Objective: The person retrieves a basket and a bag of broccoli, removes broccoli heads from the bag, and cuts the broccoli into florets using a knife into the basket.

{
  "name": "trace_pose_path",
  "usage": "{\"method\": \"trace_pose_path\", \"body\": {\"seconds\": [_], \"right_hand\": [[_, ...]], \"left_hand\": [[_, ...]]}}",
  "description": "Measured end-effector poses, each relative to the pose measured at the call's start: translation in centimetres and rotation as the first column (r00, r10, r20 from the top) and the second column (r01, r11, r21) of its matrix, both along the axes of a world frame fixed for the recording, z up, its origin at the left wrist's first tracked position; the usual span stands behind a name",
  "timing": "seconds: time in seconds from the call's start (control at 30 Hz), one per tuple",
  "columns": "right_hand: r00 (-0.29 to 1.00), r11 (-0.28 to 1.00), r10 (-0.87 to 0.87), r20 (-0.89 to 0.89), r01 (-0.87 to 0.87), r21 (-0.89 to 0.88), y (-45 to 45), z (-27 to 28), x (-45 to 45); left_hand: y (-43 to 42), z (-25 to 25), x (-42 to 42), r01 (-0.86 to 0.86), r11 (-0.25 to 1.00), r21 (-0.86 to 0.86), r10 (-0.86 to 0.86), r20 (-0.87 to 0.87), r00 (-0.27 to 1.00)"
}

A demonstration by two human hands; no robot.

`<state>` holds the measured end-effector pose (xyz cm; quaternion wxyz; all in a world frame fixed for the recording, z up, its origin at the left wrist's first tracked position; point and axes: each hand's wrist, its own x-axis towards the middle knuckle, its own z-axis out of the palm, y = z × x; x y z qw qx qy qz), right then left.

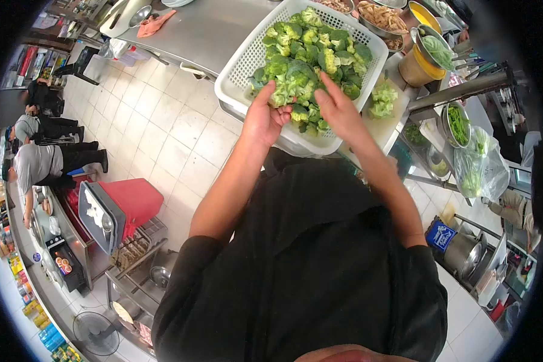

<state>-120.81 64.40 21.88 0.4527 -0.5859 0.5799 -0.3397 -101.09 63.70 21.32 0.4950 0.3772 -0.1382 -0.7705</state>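
Note:
A white perforated plastic basket (238, 63) full of cut broccoli (320, 45) stands at the counter's edge before me. Over its near side, my left hand (266, 117) curls palm-up around a broccoli floret (282, 95), thumb on one side and fingers beneath. My right hand (341, 111) is at the right of the same pile, index finger and thumb stretched out against the florets. No separate piece can be made out in its fingers. Right of the basket, a pale green broccoli piece (382, 100) lies on a cutting board (378, 128).
A steel counter (205, 27) extends left with an orange cloth (155, 24) and ladle. Bowls of sliced food (381, 17) and a yellow-brown container (417, 67) crowd the right. A red bin (142, 202) stands on the tiled floor; several people work at far left.

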Motion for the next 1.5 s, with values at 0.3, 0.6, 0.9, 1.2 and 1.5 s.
{"method": "trace_pose_path", "body": {"seconds": [0.3, 0.6, 0.9, 1.2, 1.5], "right_hand": [[0.992, 0.994, -0.070, -0.109, 0.060, -0.094, 0.4, 0.8, 0.6], [0.991, 0.997, -0.064, -0.115, 0.068, 0.030, -1.4, -0.2, 0.4], [0.979, 0.999, -0.014, -0.202, 0.023, 0.043, 1.4, 1.8, -2.3], [0.957, 0.999, 0.028, -0.289, -0.018, 0.037, -2.2, -0.4, -0.2], [0.951, 0.998, 0.009, -0.308, 0.012, 0.068, -3.5, -3.0, -0.5]], "left_hand": [[-1.1, 1.1, -0.8, 0.085, 0.996, -0.028, -0.087, -0.081, 0.993], [-1.9, -0.7, -0.5, 0.063, 0.996, -0.065, -0.059, 0.070, 0.996], [-2.1, -0.8, 0.0, -0.075, 0.995, -0.069, 0.093, 0.325, 0.941], [-1.8, -0.7, -1.5, -0.056, 0.997, -0.053, 0.071, 0.359, 0.931], [-2.8, -1.6, -1.6, -0.034, 0.999, -0.010, 0.035, 0.398, 0.917]]}}
